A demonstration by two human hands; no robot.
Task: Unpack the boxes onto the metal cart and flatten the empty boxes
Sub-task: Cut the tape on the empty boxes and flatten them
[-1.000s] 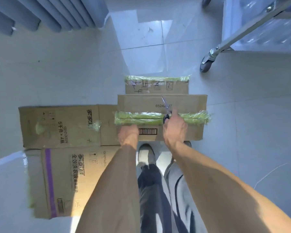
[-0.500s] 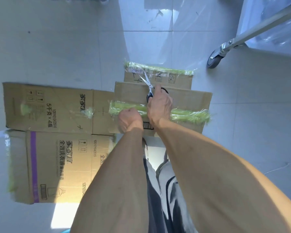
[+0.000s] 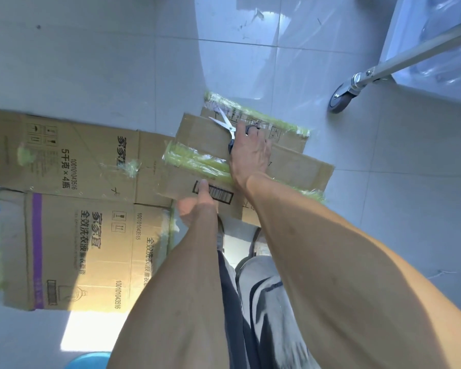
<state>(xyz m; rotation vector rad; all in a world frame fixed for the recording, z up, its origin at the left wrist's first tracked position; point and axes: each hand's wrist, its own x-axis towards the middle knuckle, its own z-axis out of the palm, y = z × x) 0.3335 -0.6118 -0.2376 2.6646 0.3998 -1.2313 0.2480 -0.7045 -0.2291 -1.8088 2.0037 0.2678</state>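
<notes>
A brown cardboard box (image 3: 301, 166) with a band of green tape (image 3: 194, 162) across it lies in front of my feet. My left hand (image 3: 197, 206) grips its near edge, thumb on top beside the barcode. My right hand (image 3: 250, 158) rests over the tape and holds scissors (image 3: 224, 123), whose open blades point away to the upper left. A second taped box (image 3: 288, 131) shows just behind the first. The metal cart (image 3: 410, 58) stands at the upper right, with one caster wheel (image 3: 341, 99) on the floor.
Two flattened boxes lie on the tiled floor to the left, one farther (image 3: 72, 155) and one nearer with a purple stripe (image 3: 91, 251). Something blue (image 3: 88, 362) peeks in at the bottom edge. My legs and shoes are below the box.
My right hand has carried the scissors farther away across the box, past the green tape. My left hand slid back from the tape to the near edge by the barcode.
</notes>
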